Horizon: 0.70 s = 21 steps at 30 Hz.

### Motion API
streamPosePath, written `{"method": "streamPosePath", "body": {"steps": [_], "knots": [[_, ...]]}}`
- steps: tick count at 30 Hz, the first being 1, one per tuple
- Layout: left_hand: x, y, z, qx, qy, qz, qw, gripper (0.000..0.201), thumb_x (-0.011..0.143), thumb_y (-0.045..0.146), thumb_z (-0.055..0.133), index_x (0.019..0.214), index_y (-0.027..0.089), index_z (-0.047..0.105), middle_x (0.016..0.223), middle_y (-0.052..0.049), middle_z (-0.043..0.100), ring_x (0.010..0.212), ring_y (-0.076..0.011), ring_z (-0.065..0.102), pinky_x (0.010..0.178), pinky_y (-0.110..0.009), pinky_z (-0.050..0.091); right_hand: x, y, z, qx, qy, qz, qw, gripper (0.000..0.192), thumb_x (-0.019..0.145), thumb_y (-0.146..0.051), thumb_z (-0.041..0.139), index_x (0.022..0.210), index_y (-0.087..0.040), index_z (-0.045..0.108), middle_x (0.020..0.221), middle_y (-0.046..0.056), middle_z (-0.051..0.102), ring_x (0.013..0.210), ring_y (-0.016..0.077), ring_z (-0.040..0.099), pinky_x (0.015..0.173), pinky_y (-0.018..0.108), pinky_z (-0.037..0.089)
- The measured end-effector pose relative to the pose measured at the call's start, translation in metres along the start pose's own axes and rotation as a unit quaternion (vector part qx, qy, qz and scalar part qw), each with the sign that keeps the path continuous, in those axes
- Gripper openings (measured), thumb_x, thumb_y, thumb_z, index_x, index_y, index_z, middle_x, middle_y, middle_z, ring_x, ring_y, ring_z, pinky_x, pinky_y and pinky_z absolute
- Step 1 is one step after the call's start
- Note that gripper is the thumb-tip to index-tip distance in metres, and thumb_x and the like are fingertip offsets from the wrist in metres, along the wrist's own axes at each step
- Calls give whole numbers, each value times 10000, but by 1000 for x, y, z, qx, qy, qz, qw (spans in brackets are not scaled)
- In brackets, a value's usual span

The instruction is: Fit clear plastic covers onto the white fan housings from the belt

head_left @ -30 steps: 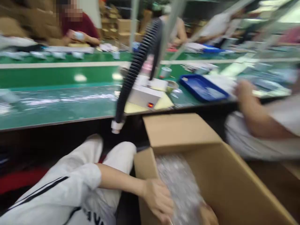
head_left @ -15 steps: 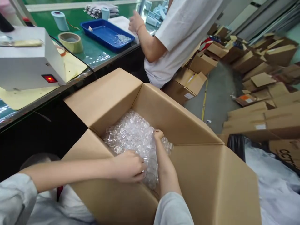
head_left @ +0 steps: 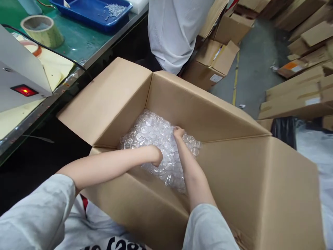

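Note:
A large open cardboard box (head_left: 229,180) stands in front of me, its flaps folded out. Inside lies a pile of small clear plastic pieces (head_left: 153,133) in a transparent bag. My left hand (head_left: 156,155) reaches in from the left and is sunk into the pile at the wrist, its fingers hidden. My right hand (head_left: 178,132) reaches in from below, fingers curled on top of the pile at its far side. Whether either hand grips the bag cannot be told.
A green workbench (head_left: 78,41) runs along the left with a white machine (head_left: 18,76) showing a red light, a tape roll (head_left: 41,30) and a blue tray (head_left: 91,12). A person in a white shirt (head_left: 174,31) stands beyond the box. Cardboard boxes (head_left: 299,90) litter the floor at right.
The view tipped down and closer to the box. My left hand pushed deeper into the clear pieces; my right hand stays on the pile's far side.

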<state>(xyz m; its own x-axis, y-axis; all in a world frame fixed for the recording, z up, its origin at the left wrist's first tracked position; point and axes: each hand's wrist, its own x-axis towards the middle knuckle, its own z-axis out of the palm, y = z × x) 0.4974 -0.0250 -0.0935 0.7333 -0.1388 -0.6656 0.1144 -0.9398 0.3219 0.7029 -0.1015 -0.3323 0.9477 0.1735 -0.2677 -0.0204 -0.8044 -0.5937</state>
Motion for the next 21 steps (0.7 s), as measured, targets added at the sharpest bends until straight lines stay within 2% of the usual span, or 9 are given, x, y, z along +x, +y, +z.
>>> {"method": "streamPosePath", "body": {"steps": [3, 8, 13, 16, 21], "knots": [[-3, 7, -9, 20, -46, 12, 999, 283, 841, 297, 769, 1095, 173, 773, 1170, -151, 782, 1081, -286, 736, 952, -400, 567, -4, -8, 0, 13, -5, 0, 1000, 260, 1005, -349, 664, 1174, -151, 675, 1215, 91, 687, 1072, 239, 682, 937, 456, 581], [0, -1, -26, 19, -24, -4, 1000, 335, 903, 274, 716, 1218, 160, 716, 1323, -161, 712, 1233, -304, 666, 1047, -472, 526, -4, -19, -24, 30, -19, -53, 998, 227, 1013, -367, 653, 1044, -148, 703, 1079, 65, 729, 979, 208, 706, 915, 420, 583], [12, -12, -27, -9, 9, -47, 999, 325, 935, 292, 699, 1222, 141, 678, 1366, -127, 661, 1299, -288, 607, 1127, -560, 463, 7, -25, -52, 23, -48, -65, 996, 242, 1011, -375, 658, 1044, -138, 700, 1038, 56, 736, 937, 198, 717, 884, 407, 594], [14, -9, -23, -33, 3, -44, 998, 291, 934, 301, 703, 1175, 139, 690, 1306, -116, 687, 1245, -272, 637, 1095, -538, 496, 4, -25, -51, 2, -62, -33, 998, 257, 1006, -377, 666, 1095, -138, 692, 1081, 66, 726, 946, 203, 714, 866, 409, 603], [12, -2, -18, -66, -31, -47, 996, 232, 936, 316, 705, 1079, 133, 708, 1175, -93, 729, 1112, -234, 692, 1008, -480, 563, -13, -23, -36, -25, -63, -9, 998, 249, 1008, -363, 662, 1137, -152, 688, 1161, 82, 710, 1005, 216, 702, 893, 419, 599]]}}
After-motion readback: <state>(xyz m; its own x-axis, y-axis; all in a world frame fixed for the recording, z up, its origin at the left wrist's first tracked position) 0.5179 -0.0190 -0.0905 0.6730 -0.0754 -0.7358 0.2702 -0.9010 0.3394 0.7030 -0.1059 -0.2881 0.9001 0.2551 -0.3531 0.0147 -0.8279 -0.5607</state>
